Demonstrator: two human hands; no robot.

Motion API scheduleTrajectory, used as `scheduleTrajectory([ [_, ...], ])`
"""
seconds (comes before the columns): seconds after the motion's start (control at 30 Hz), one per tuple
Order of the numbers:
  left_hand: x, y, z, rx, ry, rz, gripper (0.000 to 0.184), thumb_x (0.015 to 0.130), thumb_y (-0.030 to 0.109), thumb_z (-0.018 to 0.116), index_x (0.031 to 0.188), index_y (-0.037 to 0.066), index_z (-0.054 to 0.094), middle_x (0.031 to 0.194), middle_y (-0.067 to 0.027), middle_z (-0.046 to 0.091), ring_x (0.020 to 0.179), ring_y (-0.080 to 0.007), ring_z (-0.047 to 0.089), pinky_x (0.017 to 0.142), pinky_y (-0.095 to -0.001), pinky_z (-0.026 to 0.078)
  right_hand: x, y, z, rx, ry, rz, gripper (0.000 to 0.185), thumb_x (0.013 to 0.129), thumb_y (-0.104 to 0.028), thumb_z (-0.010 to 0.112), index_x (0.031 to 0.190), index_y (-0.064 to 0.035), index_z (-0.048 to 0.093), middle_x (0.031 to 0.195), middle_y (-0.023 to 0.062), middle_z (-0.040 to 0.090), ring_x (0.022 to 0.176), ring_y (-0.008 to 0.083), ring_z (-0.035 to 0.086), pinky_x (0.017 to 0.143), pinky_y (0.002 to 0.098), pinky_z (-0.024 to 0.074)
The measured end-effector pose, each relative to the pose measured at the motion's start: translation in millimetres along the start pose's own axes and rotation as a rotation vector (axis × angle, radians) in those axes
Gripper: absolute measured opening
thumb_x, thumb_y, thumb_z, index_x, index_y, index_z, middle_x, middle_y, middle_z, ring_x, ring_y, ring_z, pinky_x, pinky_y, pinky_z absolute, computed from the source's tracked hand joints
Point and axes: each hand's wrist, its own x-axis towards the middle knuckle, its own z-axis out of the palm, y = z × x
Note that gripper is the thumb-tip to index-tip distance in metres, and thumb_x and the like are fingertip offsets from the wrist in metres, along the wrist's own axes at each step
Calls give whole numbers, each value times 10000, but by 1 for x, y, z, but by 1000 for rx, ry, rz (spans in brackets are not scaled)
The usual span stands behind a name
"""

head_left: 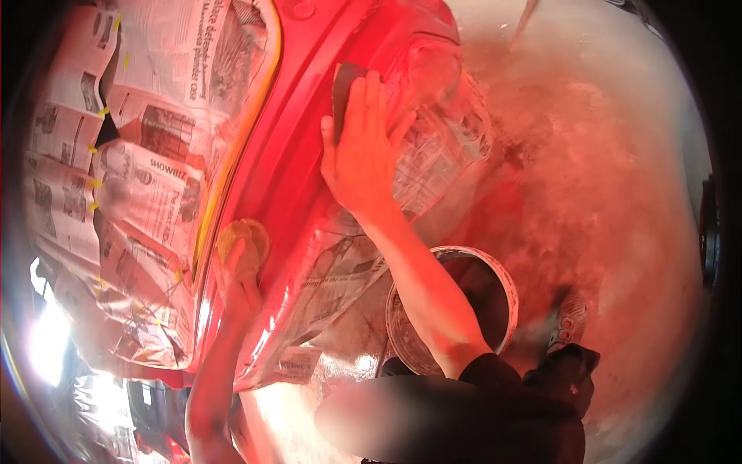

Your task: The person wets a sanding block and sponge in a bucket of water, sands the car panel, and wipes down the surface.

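My left hand [241,274] holds a round yellowish sponge [246,236] against the edge of a glossy red car body panel [290,158]. Farther up that panel, my right hand [365,158] lies with its fingers long and flat over a dark sheet of sandpaper [340,91], its thumb out to the left side. The sandpaper shows past the index finger, and the rest of it is hidden under the fingers. Newspaper [158,116] covers the area left of the panel, held with yellow tape along a curved edge.
A round bucket [510,298] with a pale, stained rim stands on the floor below my right forearm. More newspaper [433,166] hangs at the panel's right side. The floor [603,232] looks stained and wet in places. A dark shoe [568,371] is at the lower right.
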Motion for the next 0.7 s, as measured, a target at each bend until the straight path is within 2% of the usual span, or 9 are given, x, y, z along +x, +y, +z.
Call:
scheduleTrajectory([
  [0.03,-2,1,-1,-12,0,-3,466,1089,265,396,1454,-11,481,1449,-317,429,1345,-482,445,1146,-534,334,9,3,-4,4,3,11,778,997,-289,590,1592,58,229,1668,297,195,1563,418,204,1206,703,46],
  [0.13,-1,3,-3,-13,-22,27,467,1091,261,394,1455,-20,478,1452,-306,445,1343,-485,445,1142,-539,339,-46,-23,-6,33,-92,-30,748,1011,-281,577,1580,71,242,1653,301,223,1557,406,218,1207,700,80],
  [0.23,1,9,-4,35,-23,-2,464,1092,251,394,1454,-27,476,1451,-279,482,1347,-488,439,1150,-551,322,-52,-23,-10,113,-110,-46,691,1028,-295,550,1551,85,304,1628,302,283,1539,420,251,1215,683,110],
  [0.33,0,3,-4,13,-27,53,462,1092,240,394,1460,-26,474,1451,-248,511,1366,-489,421,1168,-556,292,28,13,0,-36,83,-36,691,1037,-338,525,1539,97,331,1622,307,294,1542,430,241,1227,663,107],
  [0.4,-2,0,-3,-3,-8,49,464,1091,237,394,1461,-33,472,1457,-240,513,1377,-492,409,1179,-559,272,55,21,-3,7,97,6,692,1043,-355,505,1534,103,337,1622,308,295,1537,438,247,1231,657,101],
  [0.63,-3,0,1,19,6,-7,456,1092,215,395,1465,-36,470,1454,-280,487,1385,-487,407,1177,-543,290,8,3,-6,35,51,-79,689,1058,-373,460,1511,132,339,1611,328,292,1517,455,272,1216,671,148],
  [0.7,-3,3,-1,0,-8,5,456,1092,219,398,1469,-27,472,1457,-295,468,1381,-482,413,1171,-538,303,56,24,-5,24,73,-14,688,1068,-381,444,1536,107,321,1618,317,291,1526,451,258,1223,665,117],
])
